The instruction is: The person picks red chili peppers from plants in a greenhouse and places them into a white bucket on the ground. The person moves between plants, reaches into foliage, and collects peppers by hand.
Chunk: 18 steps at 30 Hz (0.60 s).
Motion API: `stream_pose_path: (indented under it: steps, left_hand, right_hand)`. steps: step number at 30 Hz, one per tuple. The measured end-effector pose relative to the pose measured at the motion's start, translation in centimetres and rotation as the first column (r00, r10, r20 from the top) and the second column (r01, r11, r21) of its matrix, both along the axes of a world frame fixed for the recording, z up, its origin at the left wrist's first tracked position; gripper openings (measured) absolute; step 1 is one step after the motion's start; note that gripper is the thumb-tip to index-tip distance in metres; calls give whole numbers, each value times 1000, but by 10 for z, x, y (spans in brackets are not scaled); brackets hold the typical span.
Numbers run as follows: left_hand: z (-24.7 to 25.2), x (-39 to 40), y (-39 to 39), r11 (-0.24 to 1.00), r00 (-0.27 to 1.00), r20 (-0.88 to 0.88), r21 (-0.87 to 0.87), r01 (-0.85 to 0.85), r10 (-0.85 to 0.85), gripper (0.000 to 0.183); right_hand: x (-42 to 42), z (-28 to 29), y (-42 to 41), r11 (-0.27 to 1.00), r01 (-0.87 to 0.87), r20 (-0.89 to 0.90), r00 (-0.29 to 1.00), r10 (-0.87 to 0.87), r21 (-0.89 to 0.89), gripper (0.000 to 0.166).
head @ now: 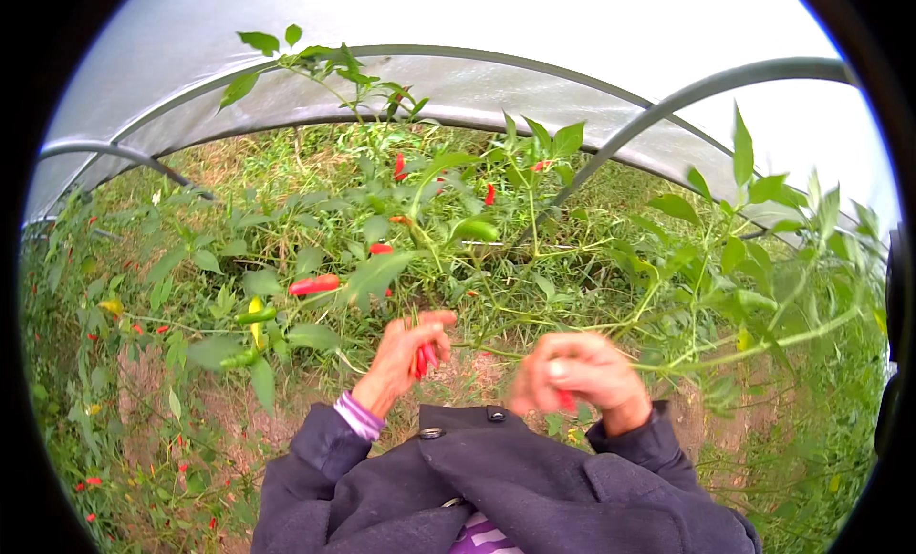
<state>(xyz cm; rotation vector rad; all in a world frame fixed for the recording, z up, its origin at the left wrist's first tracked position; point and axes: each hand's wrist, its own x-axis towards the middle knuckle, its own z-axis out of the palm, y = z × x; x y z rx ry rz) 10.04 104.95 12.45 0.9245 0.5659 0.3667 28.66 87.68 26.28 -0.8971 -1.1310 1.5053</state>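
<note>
Several red chili peppers [425,359] with green stems are held in my left hand [409,346], left of the middle, with its forefinger reaching to the right. Nearer the right side, my right hand [583,375] is curled around a red chili pepper [567,399]; motion blurs its fingers. Just up and left of my left hand, a large red chili pepper [313,285] hangs on the plant, with a green pepper [256,316] and a yellow pepper [255,323] lower left of it. Another green pepper [475,230] grows above and between my hands.
A long green pepper branch [758,348] crosses from the right behind my right hand. Leafy plants with red peppers [94,481] stand at the left. Grey hoops [630,128] carry plastic sheeting [458,81] overhead, with weeds beyond. Bare soil [465,375] shows between my hands.
</note>
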Motion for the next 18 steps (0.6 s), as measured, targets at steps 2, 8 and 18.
stream_pose_path:
  steps: [2,8,18]
  left_hand:
    - [-7,-15,-33,988,999,-32,-153,-36,32,35]
    - [4,-36,-62,987,993,114,-162,8,11,26]
    - [-86,-68,-73,929,998,-26,-364,-70,65,31]
  right_hand:
    - [-25,-51,15,992,127,17,992,-127,29,26]
    - [-65,-131,61,979,200,268,946,-182,-44,36]
    - [-60,-148,103,929,312,202,941,-273,-198,55]
